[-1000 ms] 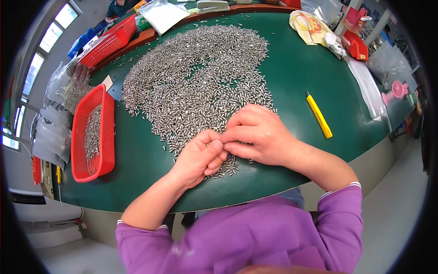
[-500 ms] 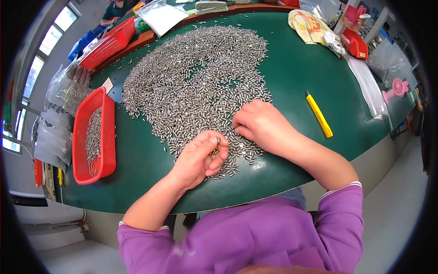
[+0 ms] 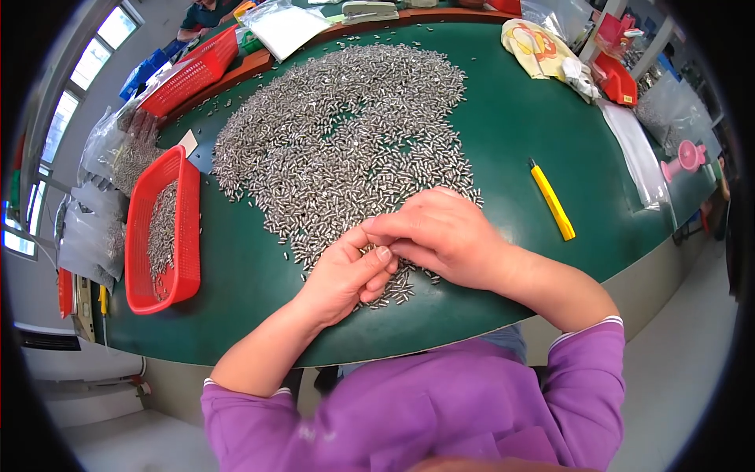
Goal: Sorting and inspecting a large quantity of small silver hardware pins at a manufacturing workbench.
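A wide pile of small, shiny metal cylindrical parts point(image 3: 338, 149) is spread over the green tabletop point(image 3: 503, 141). At its near edge my two hands meet, fingertips touching. My left hand point(image 3: 342, 279) is closed, thumb against curled fingers; a small metal part showed in its pinch a moment ago and is now hidden by the fingers. My right hand point(image 3: 448, 236) reaches over from the right with thumb and forefinger pinched at the left fingertips. Whatever the right fingers hold is too small or too covered to make out.
On the left stands a red plastic basket point(image 3: 189, 259) with more metal parts inside. A yellow utility knife point(image 3: 553, 200) lies to the right. Plastic bags of parts point(image 3: 94, 236) sit at the left edge. Another red basket point(image 3: 193, 75) and a stapler point(image 3: 367, 11) are at the back.
My right hand has moved left and nearer, from the pile to my left hand's fingertips. My left hand stays almost in place, its thumb now lower.
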`<state>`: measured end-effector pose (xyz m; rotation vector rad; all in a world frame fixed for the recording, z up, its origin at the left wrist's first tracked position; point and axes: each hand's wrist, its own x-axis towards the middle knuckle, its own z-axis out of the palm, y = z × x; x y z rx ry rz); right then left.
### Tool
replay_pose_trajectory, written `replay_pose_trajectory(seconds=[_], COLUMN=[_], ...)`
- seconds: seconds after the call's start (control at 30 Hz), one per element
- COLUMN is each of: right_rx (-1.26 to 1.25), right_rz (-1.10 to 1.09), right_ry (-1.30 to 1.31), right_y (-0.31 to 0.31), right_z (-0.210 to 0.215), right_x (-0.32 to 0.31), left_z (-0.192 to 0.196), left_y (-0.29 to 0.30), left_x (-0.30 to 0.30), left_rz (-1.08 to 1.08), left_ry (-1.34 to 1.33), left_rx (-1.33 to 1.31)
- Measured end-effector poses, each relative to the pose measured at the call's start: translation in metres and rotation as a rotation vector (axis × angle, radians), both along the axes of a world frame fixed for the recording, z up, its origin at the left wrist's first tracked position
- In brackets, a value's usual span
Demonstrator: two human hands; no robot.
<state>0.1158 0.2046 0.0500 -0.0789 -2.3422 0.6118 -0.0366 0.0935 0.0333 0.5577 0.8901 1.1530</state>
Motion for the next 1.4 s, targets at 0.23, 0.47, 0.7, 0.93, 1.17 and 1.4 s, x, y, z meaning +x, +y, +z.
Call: replay_pose_trajectory(seconds=[0.23, 0.47, 0.7, 0.93, 1.17, 1.4], right_rx=[-0.070, 0.059, -0.184, -0.184, 0.014, 0.077], right_rz=[-0.136, -0.181, -0.042, -0.083, -0.169, -0.205], right_ry=[-0.197, -0.319, -0.108, -0.057, -0.331, -0.308], right_y=[0.015, 0.015, 0.013, 0.010, 0.021, 0.019], right_z=[-0.008, -0.021, -0.002, -0.006, -0.021, -0.024], right_x=[0.010, 0.003, 0.002, 0.001, 0.004, 0.002], left_z=[0.000, 0.000, 0.000, 0.001, 0.002, 0.004], left_y=[-0.001, 0.000, 0.000, -0.001, 0.000, 0.001], left_x=[-0.001, -0.003, 0.001, -0.001, -0.003, 0.001], left_rz=[0.024, 0.018, 0.064, 0.068, 0.074, 0.127], left_ry=[-0.052, -0.098, -0.060, -0.031, -0.108, -0.074], left_rx=[0.020, 0.020, 0.038, 0.016, -0.032, -0.007])
